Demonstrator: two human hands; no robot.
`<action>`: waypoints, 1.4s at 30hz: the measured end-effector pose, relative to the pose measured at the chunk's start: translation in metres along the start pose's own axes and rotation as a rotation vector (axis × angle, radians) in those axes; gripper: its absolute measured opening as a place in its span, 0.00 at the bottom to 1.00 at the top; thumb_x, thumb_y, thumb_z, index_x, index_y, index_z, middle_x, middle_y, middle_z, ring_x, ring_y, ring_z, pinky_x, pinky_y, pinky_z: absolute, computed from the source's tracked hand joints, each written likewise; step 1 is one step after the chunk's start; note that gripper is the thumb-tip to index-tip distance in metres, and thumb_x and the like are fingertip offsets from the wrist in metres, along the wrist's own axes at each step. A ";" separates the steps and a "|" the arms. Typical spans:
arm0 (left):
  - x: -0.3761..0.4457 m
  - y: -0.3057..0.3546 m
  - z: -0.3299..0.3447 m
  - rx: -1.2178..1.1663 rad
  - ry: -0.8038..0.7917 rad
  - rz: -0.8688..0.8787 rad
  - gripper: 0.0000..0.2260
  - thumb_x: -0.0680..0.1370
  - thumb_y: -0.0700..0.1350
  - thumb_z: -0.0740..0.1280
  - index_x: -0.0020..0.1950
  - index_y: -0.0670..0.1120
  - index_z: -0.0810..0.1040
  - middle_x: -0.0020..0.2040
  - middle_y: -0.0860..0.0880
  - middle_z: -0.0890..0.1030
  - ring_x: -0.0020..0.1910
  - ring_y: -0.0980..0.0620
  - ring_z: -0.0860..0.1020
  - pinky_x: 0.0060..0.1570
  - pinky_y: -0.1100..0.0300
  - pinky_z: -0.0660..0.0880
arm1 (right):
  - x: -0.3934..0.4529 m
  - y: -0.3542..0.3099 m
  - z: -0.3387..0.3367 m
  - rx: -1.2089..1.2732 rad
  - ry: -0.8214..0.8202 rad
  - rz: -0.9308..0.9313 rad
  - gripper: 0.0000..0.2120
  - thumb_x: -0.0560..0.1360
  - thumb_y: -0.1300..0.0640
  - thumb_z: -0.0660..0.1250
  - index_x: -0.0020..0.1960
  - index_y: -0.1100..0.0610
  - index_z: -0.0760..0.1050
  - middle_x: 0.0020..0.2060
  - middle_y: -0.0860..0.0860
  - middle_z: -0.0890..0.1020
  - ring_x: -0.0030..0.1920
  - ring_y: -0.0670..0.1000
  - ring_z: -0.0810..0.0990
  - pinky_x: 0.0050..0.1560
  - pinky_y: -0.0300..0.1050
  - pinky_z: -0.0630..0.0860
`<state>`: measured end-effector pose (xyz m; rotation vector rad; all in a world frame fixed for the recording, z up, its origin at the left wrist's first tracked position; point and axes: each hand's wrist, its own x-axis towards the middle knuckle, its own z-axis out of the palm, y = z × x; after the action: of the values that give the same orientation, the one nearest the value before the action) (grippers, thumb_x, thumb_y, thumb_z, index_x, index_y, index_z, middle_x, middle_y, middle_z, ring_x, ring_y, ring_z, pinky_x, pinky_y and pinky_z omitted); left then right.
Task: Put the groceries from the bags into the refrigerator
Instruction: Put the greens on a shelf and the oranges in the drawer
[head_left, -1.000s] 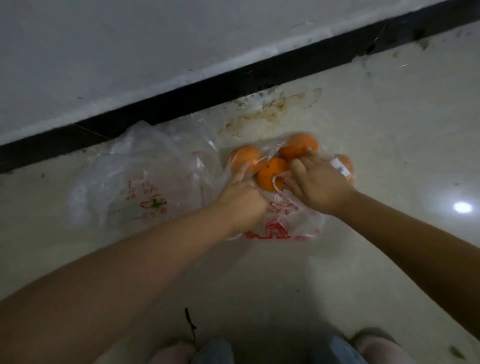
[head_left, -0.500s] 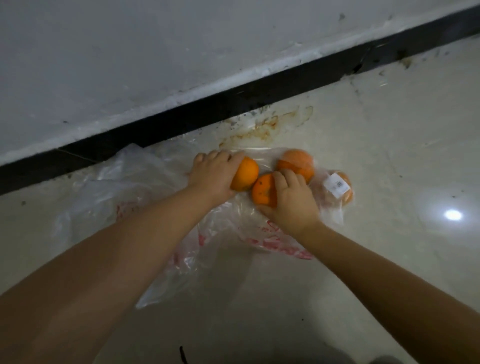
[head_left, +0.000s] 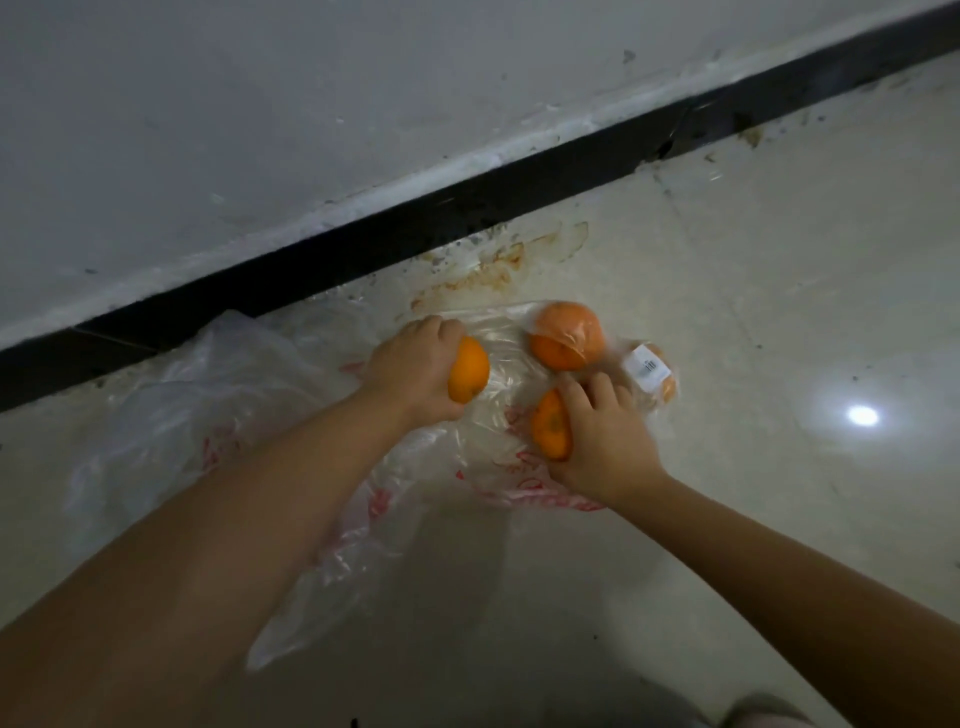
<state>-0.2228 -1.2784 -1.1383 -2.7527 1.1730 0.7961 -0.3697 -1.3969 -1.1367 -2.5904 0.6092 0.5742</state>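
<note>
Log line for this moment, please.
left hand grips orange | right hand grips orange | two oranges left in bag | floor

Two oranges (head_left: 567, 336) in bag (head_left: 498, 364) on floor (head_left: 779, 260); wall (head_left: 311, 104) behind; second bag (head_left: 208, 395) left.

Glossy pale tiled floor (head_left: 779, 260), crumpled clear plastic bags (head_left: 218, 395) on it, rust-coloured stain (head_left: 493, 267) by skirting

place: looks like a home, floor level
clues: glossy tile floor (head_left: 779, 270), black baseboard (head_left: 467, 208), scuffed white wall (head_left: 311, 104), grocery bag (head_left: 218, 395)
</note>
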 end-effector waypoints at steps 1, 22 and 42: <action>-0.005 0.003 0.001 -0.103 -0.018 -0.060 0.34 0.68 0.52 0.74 0.69 0.45 0.64 0.66 0.45 0.69 0.64 0.45 0.71 0.57 0.55 0.71 | -0.002 0.003 -0.001 -0.027 -0.037 0.008 0.37 0.68 0.48 0.70 0.72 0.55 0.57 0.66 0.56 0.66 0.65 0.59 0.65 0.66 0.51 0.65; -0.041 0.026 0.011 0.145 -0.186 -0.027 0.32 0.71 0.50 0.71 0.71 0.47 0.61 0.67 0.45 0.67 0.67 0.43 0.64 0.63 0.54 0.67 | -0.020 0.009 -0.005 0.068 -0.075 -0.066 0.34 0.67 0.49 0.71 0.69 0.54 0.62 0.65 0.54 0.68 0.67 0.57 0.65 0.62 0.50 0.70; -0.251 0.189 -0.318 -0.038 -0.028 0.143 0.34 0.69 0.56 0.73 0.70 0.51 0.63 0.68 0.48 0.68 0.66 0.46 0.66 0.57 0.56 0.71 | -0.280 -0.048 -0.325 0.402 0.269 0.180 0.36 0.64 0.55 0.76 0.67 0.56 0.65 0.64 0.56 0.70 0.63 0.55 0.68 0.54 0.39 0.62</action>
<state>-0.3583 -1.3220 -0.7143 -2.7015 1.3759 0.8764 -0.4802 -1.4225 -0.7204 -2.2569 0.9452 0.1321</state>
